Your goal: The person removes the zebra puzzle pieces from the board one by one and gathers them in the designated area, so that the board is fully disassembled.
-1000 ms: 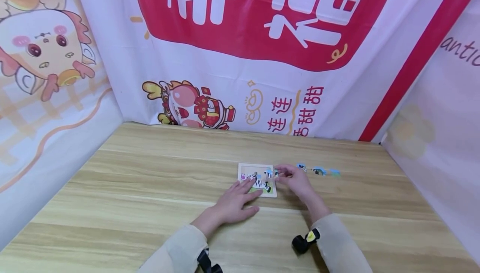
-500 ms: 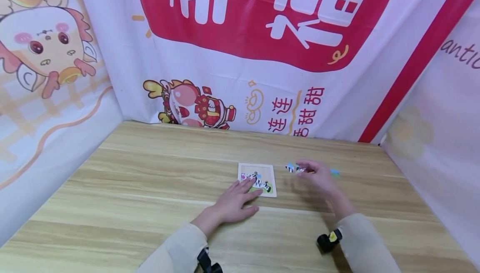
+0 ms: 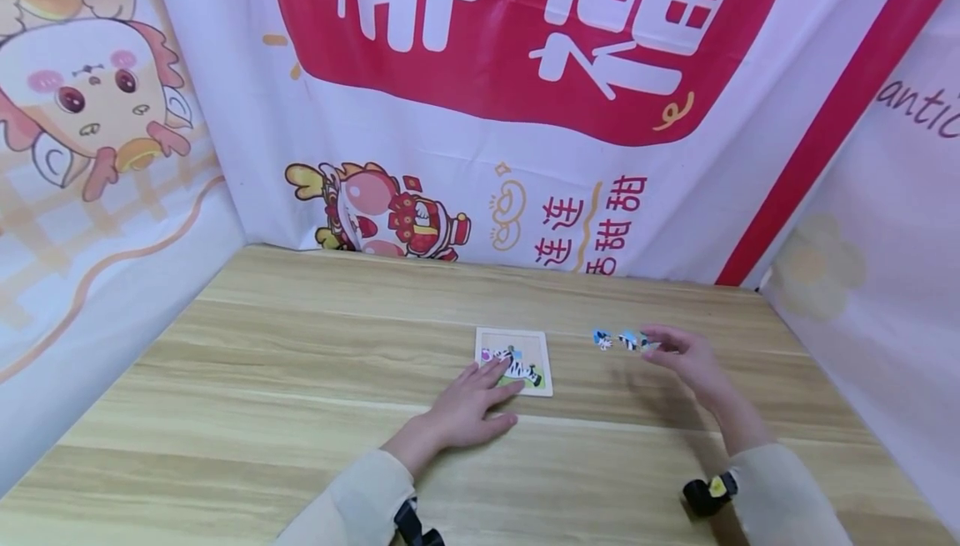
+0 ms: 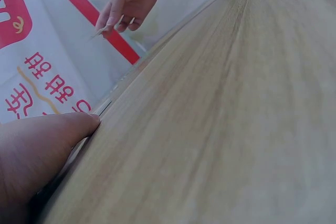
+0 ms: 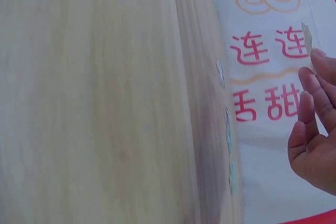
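My left hand (image 3: 468, 408) lies with spread fingers on a small wooden puzzle board (image 3: 546, 367), covering its near left part. Zebra-patterned pieces (image 3: 519, 365) fill the board's lower part, while its upper part shows bare wood. To the right, above the table, my right hand (image 3: 693, 363) pinches a blue puzzle piece (image 3: 627, 341) with black-and-white stripes between thumb and fingertips. The right wrist view shows this held piece (image 5: 307, 40) edge-on, and the left wrist view has the right hand (image 4: 131, 6) raised off the tabletop. My left thumb (image 4: 58, 137) fills that view's lower left.
Loose puzzle pieces lie in a row right of the board: one blue and white (image 3: 602, 339), one partly behind the right fingertips, and a greenish one (image 5: 232, 177) seen in the right wrist view. A printed cloth (image 3: 480, 162) hangs behind the wooden table (image 3: 300, 338).
My right hand has moved right from the board's upper right corner with the striped piece in its fingers, passing over the row of loose pieces. The left hand has stayed on the board.
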`<state>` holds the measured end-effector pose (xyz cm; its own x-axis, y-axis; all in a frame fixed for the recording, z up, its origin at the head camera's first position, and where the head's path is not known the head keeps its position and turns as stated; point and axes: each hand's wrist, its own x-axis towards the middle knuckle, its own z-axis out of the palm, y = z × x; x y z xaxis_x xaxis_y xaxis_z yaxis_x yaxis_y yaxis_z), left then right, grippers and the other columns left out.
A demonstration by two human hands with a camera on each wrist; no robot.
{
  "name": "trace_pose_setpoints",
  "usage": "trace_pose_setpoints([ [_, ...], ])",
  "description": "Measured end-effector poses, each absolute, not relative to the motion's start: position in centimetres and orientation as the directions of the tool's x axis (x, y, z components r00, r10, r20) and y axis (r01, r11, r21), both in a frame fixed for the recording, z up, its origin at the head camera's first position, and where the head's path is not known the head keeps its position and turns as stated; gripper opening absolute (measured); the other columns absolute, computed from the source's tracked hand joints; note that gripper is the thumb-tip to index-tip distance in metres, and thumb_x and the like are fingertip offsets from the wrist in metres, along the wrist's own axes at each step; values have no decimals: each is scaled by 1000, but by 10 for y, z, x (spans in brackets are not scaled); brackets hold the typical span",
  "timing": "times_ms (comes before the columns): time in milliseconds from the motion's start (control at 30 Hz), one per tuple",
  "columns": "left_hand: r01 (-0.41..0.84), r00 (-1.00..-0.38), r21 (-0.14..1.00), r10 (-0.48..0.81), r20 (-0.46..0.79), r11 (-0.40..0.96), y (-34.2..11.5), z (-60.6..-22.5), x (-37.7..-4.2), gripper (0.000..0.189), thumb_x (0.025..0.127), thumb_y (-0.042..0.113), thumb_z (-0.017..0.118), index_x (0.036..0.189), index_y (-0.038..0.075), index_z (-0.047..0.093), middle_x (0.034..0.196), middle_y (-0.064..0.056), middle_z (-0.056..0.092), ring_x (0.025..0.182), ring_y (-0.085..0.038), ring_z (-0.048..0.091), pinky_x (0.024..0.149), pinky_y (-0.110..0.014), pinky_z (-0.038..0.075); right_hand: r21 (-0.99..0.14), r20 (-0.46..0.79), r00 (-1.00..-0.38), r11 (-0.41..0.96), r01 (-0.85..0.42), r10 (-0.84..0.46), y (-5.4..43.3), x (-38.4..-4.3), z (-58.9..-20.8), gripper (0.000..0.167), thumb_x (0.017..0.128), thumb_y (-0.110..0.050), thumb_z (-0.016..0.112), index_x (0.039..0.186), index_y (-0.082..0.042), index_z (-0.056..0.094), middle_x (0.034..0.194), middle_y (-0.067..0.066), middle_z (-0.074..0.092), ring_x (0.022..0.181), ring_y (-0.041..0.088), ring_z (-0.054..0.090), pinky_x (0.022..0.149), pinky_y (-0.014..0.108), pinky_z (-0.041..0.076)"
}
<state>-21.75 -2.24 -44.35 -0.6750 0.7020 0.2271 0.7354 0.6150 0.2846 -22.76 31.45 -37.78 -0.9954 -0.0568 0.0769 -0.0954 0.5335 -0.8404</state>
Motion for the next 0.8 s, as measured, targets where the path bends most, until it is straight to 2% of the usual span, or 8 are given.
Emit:
trace_pose_setpoints([
  [200, 730, -680, 285, 703, 210, 621, -23, -444, -218, 51, 87, 44, 40, 131, 18, 39, 140, -11, 19, 127, -25, 15, 101, -42, 11, -832, 26, -999, 553, -46, -42, 337, -220, -377, 49, 82, -24, 59, 122, 1, 45, 115, 20, 47, 99, 27, 43, 81, 38, 38],
  [367, 731, -679, 289, 702, 216, 618, -23, -444, -218, 51, 87, 44, 40, 131, 17, 39, 140, -12, 19, 127, -25, 16, 101, -43, 11, -836, 21, -999, 547, -41, -42, 356, -215, -381, 50, 82, -24, 59, 121, 3, 44, 112, 17, 49, 93, 17, 47, 78, 33, 40],
  [500, 733, -677, 289, 702, 220, 617, -23, -443, -217, 51, 87, 43, 41, 131, 17, 39, 140, -12, 19, 127, -26, 15, 101, -43, 11, -843, 36, -999, 536, -45, -27, 371, -212, -388, 49, 81, -25, 60, 120, 1, 46, 103, 7, 53, 85, 8, 48, 71, 28, 42],
  [633, 732, -678, 288, 703, 216, 617, -23, -442, -217, 51, 87, 44, 41, 131, 18, 39, 140, -11, 19, 127, -26, 15, 101, -43, 11, -847, 73, -997, 525, -80, -33, 384, -211, -398, 46, 80, -20, 62, 118, 2, 48, 95, -1, 58, 82, 5, 50, 68, 25, 43],
  [800, 728, -681, 292, 702, 208, 620, -22, -441, -217, 51, 87, 44, 41, 130, 18, 40, 140, -11, 20, 127, -26, 16, 101, -43, 12, -816, 35, -999, 576, -39, -18, 394, -212, -407, 52, 79, -24, 63, 118, 5, 47, 98, 0, 58, 82, 2, 50, 70, 20, 40],
])
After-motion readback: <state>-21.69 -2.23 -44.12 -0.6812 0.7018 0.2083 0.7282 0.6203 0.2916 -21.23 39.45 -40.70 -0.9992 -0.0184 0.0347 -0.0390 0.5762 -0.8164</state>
